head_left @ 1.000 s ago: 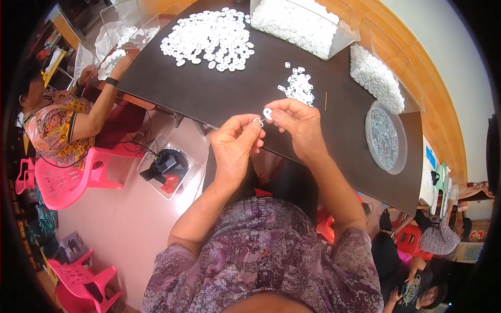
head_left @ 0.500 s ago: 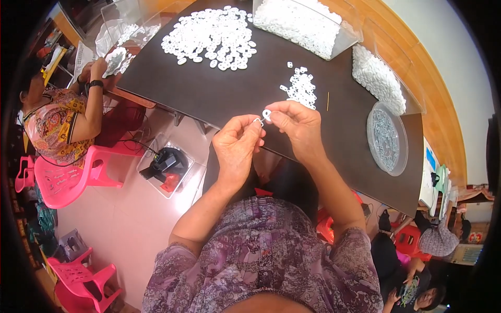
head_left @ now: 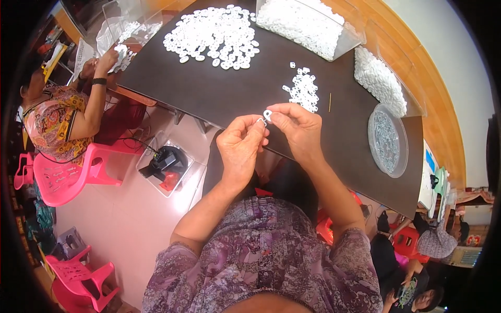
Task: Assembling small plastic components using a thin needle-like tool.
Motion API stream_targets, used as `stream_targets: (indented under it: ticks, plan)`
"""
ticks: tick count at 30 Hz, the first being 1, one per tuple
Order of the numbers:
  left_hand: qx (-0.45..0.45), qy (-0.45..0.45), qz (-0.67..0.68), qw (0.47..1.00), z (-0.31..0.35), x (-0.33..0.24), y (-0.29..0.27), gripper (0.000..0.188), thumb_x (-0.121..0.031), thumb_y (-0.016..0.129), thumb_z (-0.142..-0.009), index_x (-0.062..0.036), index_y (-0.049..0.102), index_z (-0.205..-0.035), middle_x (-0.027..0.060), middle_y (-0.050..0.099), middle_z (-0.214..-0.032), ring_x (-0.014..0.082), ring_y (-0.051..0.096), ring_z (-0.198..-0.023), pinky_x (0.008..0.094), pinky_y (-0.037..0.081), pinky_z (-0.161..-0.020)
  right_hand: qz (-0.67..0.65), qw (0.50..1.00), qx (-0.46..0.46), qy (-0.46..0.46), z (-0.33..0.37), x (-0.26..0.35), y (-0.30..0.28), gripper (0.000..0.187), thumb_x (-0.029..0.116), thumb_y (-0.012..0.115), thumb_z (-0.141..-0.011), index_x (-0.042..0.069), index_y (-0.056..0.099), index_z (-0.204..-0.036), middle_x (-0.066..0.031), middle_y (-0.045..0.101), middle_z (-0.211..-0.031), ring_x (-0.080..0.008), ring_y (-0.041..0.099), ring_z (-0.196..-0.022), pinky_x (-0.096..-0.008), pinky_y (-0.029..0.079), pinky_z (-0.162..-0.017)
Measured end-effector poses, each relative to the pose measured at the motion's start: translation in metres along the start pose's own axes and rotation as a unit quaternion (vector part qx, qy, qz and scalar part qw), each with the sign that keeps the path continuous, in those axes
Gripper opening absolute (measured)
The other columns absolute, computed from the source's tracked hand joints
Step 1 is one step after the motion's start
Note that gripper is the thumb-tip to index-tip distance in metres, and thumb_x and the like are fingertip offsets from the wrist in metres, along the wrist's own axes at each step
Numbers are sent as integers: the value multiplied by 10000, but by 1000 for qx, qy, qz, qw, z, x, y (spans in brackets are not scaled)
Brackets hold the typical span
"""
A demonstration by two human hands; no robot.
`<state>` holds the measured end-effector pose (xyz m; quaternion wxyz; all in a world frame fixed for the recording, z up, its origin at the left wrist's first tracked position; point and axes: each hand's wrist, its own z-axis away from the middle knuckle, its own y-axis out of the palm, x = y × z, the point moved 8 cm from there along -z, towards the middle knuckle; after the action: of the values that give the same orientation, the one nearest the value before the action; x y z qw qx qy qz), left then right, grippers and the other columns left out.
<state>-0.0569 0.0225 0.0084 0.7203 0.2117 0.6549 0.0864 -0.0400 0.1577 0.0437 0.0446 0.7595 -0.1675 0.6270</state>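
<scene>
Tiled room, dark table (head_left: 229,94). Over table's near edge: left hand (head_left: 239,147) pinching a clip (head_left: 261,120), right hand (head_left: 301,134) pinching a ring (head_left: 267,114). Gap narrower than a second ago; pair looks nearly together, contact unclear. On table: one big pile (head_left: 211,36), one small pile (head_left: 304,93), one back bin (head_left: 350,41), one right bin (head_left: 404,68), one tray (head_left: 403,146), one stick (head_left: 330,103). Loose pieces: uncountable.
</scene>
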Motion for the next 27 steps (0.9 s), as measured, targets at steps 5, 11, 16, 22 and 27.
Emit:
stream_targets:
  ticks: [5,11,16,22,27]
  plan:
    - [5,-3,4,1000,-1,3,1,123,-71,577,-888,23,624,-952,30,620,-753,52,551,-609,170,434,-522,67,997,-16,-36,4,8,1,96,29,625,-805,8,673,-886,-50,630,-789,-119,585,-728,-240,455,-667]
    - [18,-3,1,1000,-3,4,1,154,-60,573,-889,27,618,-1008,28,623,-767,53,559,-628,168,442,-534,117,990,-5,-85,4,13,4,115,17,605,-783,16,668,-879,-70,602,-754,-176,552,-722,-282,439,-662]
    - [50,17,27,998,-3,5,2,216,-52,572,-890,38,579,-1087,51,632,-799,86,576,-644,193,463,-563,150,984,20,-98,5,16,6,168,-45,573,-797,-8,663,-933,-57,613,-824,-121,567,-772,-238,449,-689]
    - [63,36,23,997,-3,1,3,251,-40,584,-878,21,575,-1121,51,633,-800,90,581,-657,203,470,-570,79,997,15,-2,5,7,4,137,-30,582,-803,-23,645,-925,-57,612,-809,-117,578,-738,-247,461,-670]
    - [80,24,13,996,-4,2,4,268,-30,585,-873,19,571,-1136,56,636,-798,94,586,-663,206,474,-575,87,995,10,-49,4,7,1,127,0,608,-755,6,645,-877,-67,600,-724,-176,535,-705,-301,443,-643]
